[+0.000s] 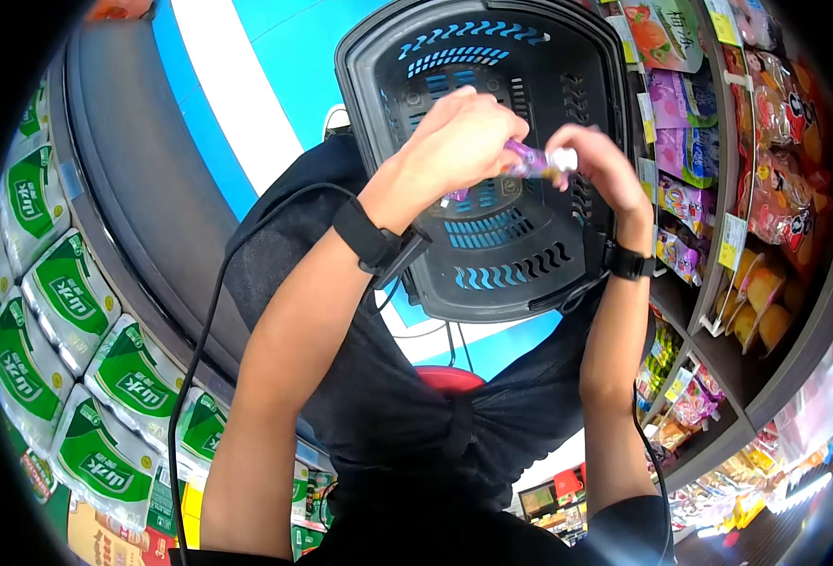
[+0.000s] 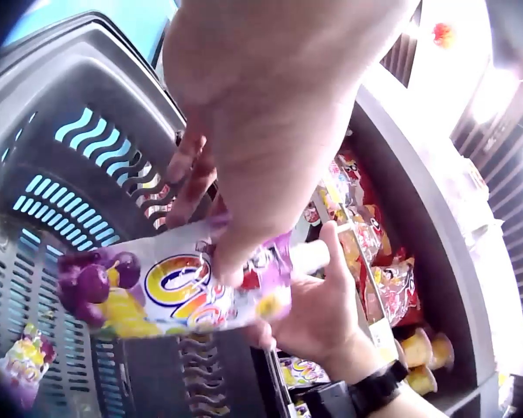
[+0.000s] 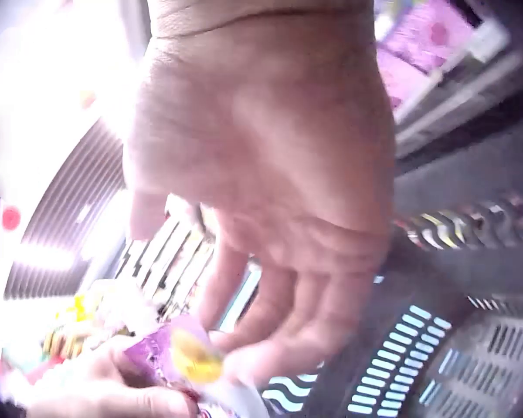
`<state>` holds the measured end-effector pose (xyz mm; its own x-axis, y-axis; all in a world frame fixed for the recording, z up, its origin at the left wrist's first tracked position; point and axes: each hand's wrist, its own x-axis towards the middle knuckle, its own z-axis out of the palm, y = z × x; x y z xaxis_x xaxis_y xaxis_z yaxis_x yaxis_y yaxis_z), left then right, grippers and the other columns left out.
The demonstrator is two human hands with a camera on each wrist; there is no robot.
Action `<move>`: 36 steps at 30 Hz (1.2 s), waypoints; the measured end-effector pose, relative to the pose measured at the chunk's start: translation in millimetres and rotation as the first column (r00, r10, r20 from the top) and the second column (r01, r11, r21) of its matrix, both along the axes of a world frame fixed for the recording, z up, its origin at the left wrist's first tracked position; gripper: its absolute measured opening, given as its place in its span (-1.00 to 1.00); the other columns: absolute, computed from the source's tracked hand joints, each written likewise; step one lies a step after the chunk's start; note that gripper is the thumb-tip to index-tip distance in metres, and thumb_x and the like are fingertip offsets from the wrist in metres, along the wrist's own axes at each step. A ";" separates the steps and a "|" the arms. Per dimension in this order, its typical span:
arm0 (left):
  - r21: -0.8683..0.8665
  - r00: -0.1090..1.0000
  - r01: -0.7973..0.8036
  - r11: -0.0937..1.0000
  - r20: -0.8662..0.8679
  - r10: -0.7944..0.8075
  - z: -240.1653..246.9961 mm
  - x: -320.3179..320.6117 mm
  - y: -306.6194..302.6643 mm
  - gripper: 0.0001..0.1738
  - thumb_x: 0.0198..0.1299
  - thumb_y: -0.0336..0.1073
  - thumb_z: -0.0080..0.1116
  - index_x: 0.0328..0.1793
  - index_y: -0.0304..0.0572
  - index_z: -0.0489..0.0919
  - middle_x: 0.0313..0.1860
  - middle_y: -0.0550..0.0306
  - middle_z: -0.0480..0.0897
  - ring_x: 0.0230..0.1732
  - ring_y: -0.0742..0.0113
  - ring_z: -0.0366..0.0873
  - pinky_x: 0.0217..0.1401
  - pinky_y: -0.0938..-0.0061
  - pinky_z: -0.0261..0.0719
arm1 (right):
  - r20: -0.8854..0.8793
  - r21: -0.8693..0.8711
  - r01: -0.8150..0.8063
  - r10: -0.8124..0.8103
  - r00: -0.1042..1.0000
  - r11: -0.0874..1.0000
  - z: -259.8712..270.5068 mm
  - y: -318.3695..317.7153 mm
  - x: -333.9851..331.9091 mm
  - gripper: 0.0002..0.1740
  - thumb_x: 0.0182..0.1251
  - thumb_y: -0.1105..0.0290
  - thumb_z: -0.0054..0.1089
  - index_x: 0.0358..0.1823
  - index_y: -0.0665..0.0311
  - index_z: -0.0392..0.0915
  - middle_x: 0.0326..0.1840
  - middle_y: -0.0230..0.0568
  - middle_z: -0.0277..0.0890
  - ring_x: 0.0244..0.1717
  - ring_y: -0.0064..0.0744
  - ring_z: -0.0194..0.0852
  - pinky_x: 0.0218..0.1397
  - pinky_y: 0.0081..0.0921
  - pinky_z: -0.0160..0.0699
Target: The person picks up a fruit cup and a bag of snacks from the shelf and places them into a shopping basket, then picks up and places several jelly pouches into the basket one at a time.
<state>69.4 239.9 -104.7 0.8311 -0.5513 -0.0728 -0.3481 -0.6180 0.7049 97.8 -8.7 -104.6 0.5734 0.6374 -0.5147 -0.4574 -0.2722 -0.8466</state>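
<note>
A purple-and-white spouted jelly pouch (image 2: 183, 279) with grapes printed on it is held over a dark grey shopping basket (image 1: 567, 274). My left hand (image 1: 464, 137) grips the pouch, thumb across its printed front in the left wrist view. The white cap (image 1: 565, 160) points toward my right hand (image 1: 610, 170). That hand's fingers are loosely bent beside the cap, and its thumb is right by the cap in the left wrist view. In the right wrist view its fingertips (image 3: 253, 361) overlap the pouch's edge. A second similar pouch (image 2: 22, 370) lies in the basket.
Shelves (image 1: 733, 236) of bagged sweets and jelly cups run along the right. Green-and-white packs (image 1: 105, 462) are stacked on the left beside a dark shelf edge (image 1: 143, 189). The basket stands between my legs on a blue and white floor (image 1: 275, 57). Cables run along both arms.
</note>
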 end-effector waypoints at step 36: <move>-0.389 0.910 -0.414 0.823 -0.192 0.367 3.0 9.4 -33.1 -0.71 0.24 -0.20 0.31 -0.10 -0.28 0.58 -0.48 0.02 0.62 -0.57 0.43 0.46 -0.47 0.43 0.41 | 0.183 -0.682 -0.301 0.554 0.812 0.667 17.8 27.4 -76.0 -0.85 0.26 0.37 0.15 -0.26 0.31 0.54 -0.40 0.07 0.64 -0.27 0.10 0.65 -0.20 -0.10 0.56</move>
<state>78.9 206.8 -101.7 0.9836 -0.1798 -0.0108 -0.0501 -0.3303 0.9425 21.8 18.7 -86.8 0.5307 0.4863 -0.6942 0.1337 -0.8568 -0.4980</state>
